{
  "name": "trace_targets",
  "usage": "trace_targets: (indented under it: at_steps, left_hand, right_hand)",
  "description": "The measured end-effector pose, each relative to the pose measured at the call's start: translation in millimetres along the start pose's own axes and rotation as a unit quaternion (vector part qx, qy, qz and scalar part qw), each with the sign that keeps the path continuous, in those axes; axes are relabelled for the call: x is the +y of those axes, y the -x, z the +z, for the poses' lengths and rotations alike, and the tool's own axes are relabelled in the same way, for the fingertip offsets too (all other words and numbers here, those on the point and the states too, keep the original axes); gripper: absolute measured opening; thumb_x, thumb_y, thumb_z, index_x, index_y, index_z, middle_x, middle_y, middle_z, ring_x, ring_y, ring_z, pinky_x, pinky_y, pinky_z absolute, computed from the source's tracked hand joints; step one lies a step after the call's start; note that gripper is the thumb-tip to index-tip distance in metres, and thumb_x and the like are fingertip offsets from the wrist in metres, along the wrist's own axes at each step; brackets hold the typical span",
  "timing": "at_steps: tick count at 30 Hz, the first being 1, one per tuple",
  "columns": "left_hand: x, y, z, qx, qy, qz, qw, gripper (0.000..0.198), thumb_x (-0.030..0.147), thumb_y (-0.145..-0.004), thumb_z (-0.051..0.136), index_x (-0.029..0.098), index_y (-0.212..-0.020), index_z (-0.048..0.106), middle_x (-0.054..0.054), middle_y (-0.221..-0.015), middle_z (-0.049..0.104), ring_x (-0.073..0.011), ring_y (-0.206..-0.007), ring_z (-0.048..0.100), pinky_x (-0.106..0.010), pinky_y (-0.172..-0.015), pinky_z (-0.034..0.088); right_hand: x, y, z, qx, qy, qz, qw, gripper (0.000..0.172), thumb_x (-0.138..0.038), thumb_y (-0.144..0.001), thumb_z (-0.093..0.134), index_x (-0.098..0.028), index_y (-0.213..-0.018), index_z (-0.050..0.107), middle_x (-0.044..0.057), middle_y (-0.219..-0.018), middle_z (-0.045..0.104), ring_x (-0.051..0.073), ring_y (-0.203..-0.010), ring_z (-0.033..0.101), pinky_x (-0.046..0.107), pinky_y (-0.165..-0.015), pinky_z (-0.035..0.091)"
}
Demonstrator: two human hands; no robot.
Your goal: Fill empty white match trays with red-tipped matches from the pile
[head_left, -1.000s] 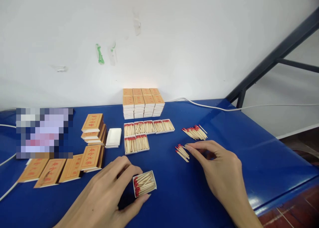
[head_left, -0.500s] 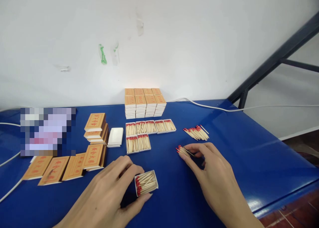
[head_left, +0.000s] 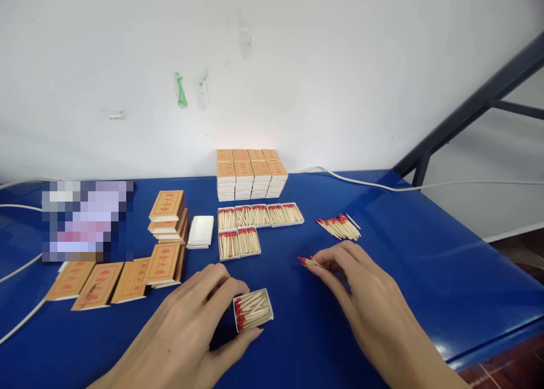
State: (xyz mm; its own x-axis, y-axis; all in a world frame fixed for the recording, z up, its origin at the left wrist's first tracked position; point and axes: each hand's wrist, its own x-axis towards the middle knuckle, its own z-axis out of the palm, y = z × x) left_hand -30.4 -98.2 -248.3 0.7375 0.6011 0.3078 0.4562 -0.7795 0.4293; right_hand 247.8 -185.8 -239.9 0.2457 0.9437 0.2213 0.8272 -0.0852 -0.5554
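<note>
My left hand [head_left: 187,321] holds a small white tray of matches [head_left: 254,310] between thumb and fingers, its red heads mostly at the left. To the right of it, my right hand [head_left: 365,290] pinches a few matches [head_left: 306,261], red heads pointing left. A loose pile of matches [head_left: 339,226] lies on the table beyond my right hand. Several trays filled with matches [head_left: 260,215] stand in two rows beyond my left hand, heads toward the wall.
On the blue table [head_left: 425,253], stacked matchboxes [head_left: 250,174] stand near the wall. More orange boxes [head_left: 165,205] and white trays [head_left: 200,230] are at the left, beside a blurred-out object [head_left: 89,219]. A white cable [head_left: 361,178] runs along the back.
The matches in my right hand are bunched closer together and lie flatter between my fingertips. The whole view has shifted slightly; my left hand keeps its hold on the tray.
</note>
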Motion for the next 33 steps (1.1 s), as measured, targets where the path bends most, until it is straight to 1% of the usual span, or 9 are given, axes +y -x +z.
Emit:
trace_targets:
  at_steps: [2,4,8,10,13,16,20,26,33]
  left_hand:
    - [0,-1,-0.3,0.002,0.004,-0.006,1.000,0.029,0.034,-0.099,0.083,0.030,-0.121,0.064,0.003,-0.107,0.071,-0.0166,-0.088,0.081,-0.030,-0.075,0.068]
    - [0,-1,-0.1,-0.006,0.013,-0.017,1.000,0.029,0.034,-0.098,0.084,0.031,-0.120,0.064,0.004,-0.106,0.071,-0.0165,-0.088,0.081,-0.030,-0.074,0.068]
    - [0,-2,0.1,-0.017,0.032,-0.035,0.999,0.029,0.031,-0.096,0.085,0.030,-0.114,0.063,0.004,-0.105,0.071,-0.0154,-0.086,0.081,-0.028,-0.070,0.066]
    - [0,-1,0.0,-0.015,0.040,-0.035,0.998,0.028,0.029,-0.096,0.085,0.030,-0.112,0.062,0.005,-0.104,0.071,-0.0147,-0.085,0.080,-0.027,-0.069,0.064]
    - [0,0,1.0,-0.010,0.043,-0.036,0.998,0.028,0.026,-0.095,0.085,0.030,-0.111,0.062,0.005,-0.102,0.069,-0.0141,-0.083,0.078,-0.028,-0.071,0.064]
    - [-1,2,2.8,-0.012,0.052,-0.048,0.997,0.029,0.028,-0.096,0.086,0.030,-0.112,0.063,0.006,-0.104,0.070,-0.0141,-0.087,0.079,-0.027,-0.074,0.064]
    - [-1,2,3.3,-0.019,0.059,-0.066,0.996,0.027,0.028,-0.096,0.085,0.031,-0.112,0.064,0.006,-0.105,0.070,-0.0137,-0.088,0.079,-0.027,-0.073,0.063]
    - [2,-3,0.3,-0.028,0.077,-0.067,0.994,0.025,0.030,-0.096,0.087,0.032,-0.109,0.065,0.008,-0.100,0.069,-0.0105,-0.080,0.076,-0.024,-0.066,0.058]
    - [-1,-3,2.5,-0.014,0.080,-0.069,0.994,0.032,0.029,-0.093,0.090,0.032,-0.113,0.066,0.009,-0.101,0.070,-0.0108,-0.083,0.077,-0.025,-0.072,0.061]
  right_hand:
    - [-15,0,-1,-0.020,-0.016,-0.037,0.999,0.016,-0.036,-0.118,0.061,-0.029,-0.107,0.071,0.001,-0.109,0.073,0.017,-0.096,0.074,0.030,-0.085,0.060]
    - [-31,0,0,-0.044,-0.028,-0.110,0.992,0.013,-0.026,-0.116,0.063,-0.027,-0.106,0.071,0.000,-0.106,0.073,0.014,-0.092,0.073,0.025,-0.079,0.059]
    - [-54,-2,9,-0.078,0.072,-0.298,0.949,0.024,0.000,-0.105,0.061,-0.020,-0.104,0.074,0.003,-0.101,0.073,0.019,-0.093,0.068,0.029,-0.077,0.060]
    - [-58,-4,13,-0.087,0.129,-0.341,0.927,0.027,0.005,-0.096,0.063,-0.018,-0.099,0.075,0.005,-0.098,0.072,0.022,-0.091,0.064,0.034,-0.076,0.059]
    - [-59,-7,15,-0.115,0.161,-0.366,0.909,0.025,0.005,-0.089,0.069,-0.018,-0.093,0.075,0.006,-0.097,0.071,0.024,-0.091,0.062,0.037,-0.077,0.058]
    - [-58,-8,11,-0.152,0.128,-0.344,0.918,0.024,0.003,-0.095,0.070,-0.020,-0.101,0.077,0.006,-0.104,0.072,0.024,-0.098,0.064,0.035,-0.081,0.059]
    - [-54,-7,11,-0.172,0.000,-0.247,0.953,0.024,-0.006,-0.111,0.062,-0.024,-0.112,0.077,0.003,-0.109,0.071,0.019,-0.102,0.067,0.029,-0.083,0.059]
    - [-46,-9,21,-0.188,-0.142,-0.169,0.957,0.011,-0.015,-0.111,0.070,-0.024,-0.112,0.075,0.000,-0.111,0.067,0.014,-0.101,0.070,0.025,-0.087,0.057]
    - [-39,-4,18,-0.177,-0.160,-0.139,0.961,0.014,-0.016,-0.111,0.069,-0.028,-0.112,0.078,-0.001,-0.111,0.066,0.010,-0.096,0.070,0.022,-0.087,0.055]
